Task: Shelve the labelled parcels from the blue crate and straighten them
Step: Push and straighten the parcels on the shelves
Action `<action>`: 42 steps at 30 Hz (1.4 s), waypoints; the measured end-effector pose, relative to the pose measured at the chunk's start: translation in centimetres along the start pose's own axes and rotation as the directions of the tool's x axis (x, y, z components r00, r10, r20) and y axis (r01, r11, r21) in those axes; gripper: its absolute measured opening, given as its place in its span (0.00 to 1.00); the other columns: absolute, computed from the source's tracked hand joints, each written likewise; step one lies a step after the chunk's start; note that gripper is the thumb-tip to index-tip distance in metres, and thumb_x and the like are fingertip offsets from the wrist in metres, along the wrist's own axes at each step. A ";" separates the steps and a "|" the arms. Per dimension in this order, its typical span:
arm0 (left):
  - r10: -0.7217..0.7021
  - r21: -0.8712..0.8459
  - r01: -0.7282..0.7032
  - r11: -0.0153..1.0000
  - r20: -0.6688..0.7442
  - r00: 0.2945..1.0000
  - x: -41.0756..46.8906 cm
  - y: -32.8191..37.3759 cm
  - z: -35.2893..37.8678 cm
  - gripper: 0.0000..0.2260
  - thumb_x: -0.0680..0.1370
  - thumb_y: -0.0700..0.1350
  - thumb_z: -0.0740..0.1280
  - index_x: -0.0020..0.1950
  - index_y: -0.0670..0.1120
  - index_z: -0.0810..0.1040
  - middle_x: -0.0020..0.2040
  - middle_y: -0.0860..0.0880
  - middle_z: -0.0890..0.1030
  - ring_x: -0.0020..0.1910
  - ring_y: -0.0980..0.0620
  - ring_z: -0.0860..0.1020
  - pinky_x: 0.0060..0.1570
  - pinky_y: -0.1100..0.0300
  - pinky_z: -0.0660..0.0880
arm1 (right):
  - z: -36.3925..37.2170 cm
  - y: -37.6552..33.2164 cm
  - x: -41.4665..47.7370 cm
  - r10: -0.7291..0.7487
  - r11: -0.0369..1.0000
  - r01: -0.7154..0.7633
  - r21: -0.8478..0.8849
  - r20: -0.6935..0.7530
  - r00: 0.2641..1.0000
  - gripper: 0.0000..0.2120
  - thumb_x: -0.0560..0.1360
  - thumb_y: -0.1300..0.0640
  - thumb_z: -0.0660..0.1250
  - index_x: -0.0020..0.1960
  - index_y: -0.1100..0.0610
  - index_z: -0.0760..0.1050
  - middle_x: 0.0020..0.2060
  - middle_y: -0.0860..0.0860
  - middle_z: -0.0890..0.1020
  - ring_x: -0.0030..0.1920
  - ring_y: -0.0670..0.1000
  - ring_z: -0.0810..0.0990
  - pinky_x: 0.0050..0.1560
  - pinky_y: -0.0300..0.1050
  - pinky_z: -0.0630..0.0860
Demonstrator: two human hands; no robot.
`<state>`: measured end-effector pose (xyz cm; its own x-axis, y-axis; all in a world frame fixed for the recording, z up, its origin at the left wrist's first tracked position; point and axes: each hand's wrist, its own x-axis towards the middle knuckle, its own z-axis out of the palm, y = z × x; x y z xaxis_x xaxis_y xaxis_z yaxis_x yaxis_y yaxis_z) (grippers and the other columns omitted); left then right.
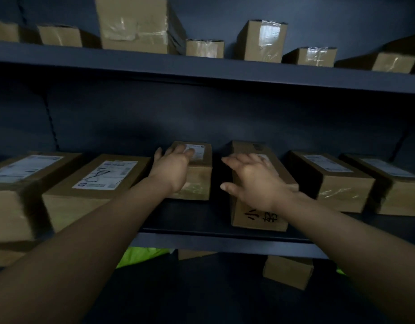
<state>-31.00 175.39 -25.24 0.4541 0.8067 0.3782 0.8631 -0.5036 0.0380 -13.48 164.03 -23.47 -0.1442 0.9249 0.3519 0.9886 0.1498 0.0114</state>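
Observation:
A small brown parcel (199, 181) with a white label stands in the middle of the dark middle shelf (225, 244). My left hand (173, 167) lies over its top, fingers on the label and thumb down its left side. Right of it is a longer parcel (258, 218) with black handwritten characters on its front face, turned slightly askew. My right hand (253, 181) rests flat on its top near the left edge, fingers spread. A dark gap separates the two parcels. The blue crate is out of view.
Labelled parcels flank the pair: two on the left (96, 181) (17, 178), two on the right (330, 181) (393, 185). Several taped boxes (136, 26) line the upper shelf. Below the shelf lie a small box (288, 272) and something bright green (141, 256).

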 end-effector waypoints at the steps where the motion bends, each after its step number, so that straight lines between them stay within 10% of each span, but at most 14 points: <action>1: 0.009 0.014 -0.009 1.000 -0.028 1.000 -0.6 -0.6 -0.9 0.29 0.77 0.35 0.60 0.76 0.49 0.58 0.76 0.46 0.59 0.73 0.44 0.59 0.74 0.43 0.48 | 0.0 -1.3 0.7 -0.027 1.000 0.027 -0.003 -0.016 1.000 0.32 0.78 0.43 0.62 0.77 0.51 0.57 0.75 0.51 0.62 0.73 0.53 0.57 0.71 0.50 0.52; 8: -0.090 0.105 0.111 0.988 -0.187 0.978 -8.0 -10.5 -6.4 0.19 0.78 0.43 0.62 0.70 0.49 0.69 0.68 0.45 0.69 0.67 0.43 0.66 0.70 0.46 0.52 | 2.0 -12.4 5.9 -0.190 0.979 0.189 0.082 0.009 0.982 0.33 0.77 0.41 0.62 0.77 0.53 0.57 0.75 0.53 0.62 0.74 0.55 0.56 0.70 0.52 0.55; 16: -0.539 0.103 0.532 0.841 0.068 0.839 -16.6 -20.6 -7.3 0.25 0.77 0.62 0.60 0.71 0.53 0.65 0.69 0.44 0.64 0.67 0.38 0.61 0.65 0.40 0.62 | 4.7 -22.6 8.4 -0.269 0.957 0.250 0.147 0.127 0.955 0.35 0.75 0.37 0.61 0.77 0.49 0.57 0.75 0.51 0.61 0.73 0.57 0.55 0.68 0.58 0.57; 42: -0.502 -0.016 0.507 0.862 0.121 0.856 -6.1 -30.2 -1.3 0.29 0.78 0.56 0.62 0.77 0.53 0.55 0.76 0.46 0.57 0.75 0.39 0.50 0.64 0.36 0.63 | 10.1 -22.6 19.0 -0.133 0.990 0.141 -0.016 0.252 0.959 0.37 0.76 0.48 0.63 0.78 0.46 0.47 0.77 0.47 0.53 0.75 0.56 0.53 0.71 0.59 0.52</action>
<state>-60.11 185.28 -27.51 -0.0175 0.9811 0.1926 0.9706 -0.0296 0.2390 -38.97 181.71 -26.48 -0.2803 0.9547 0.0998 0.9589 0.2735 0.0760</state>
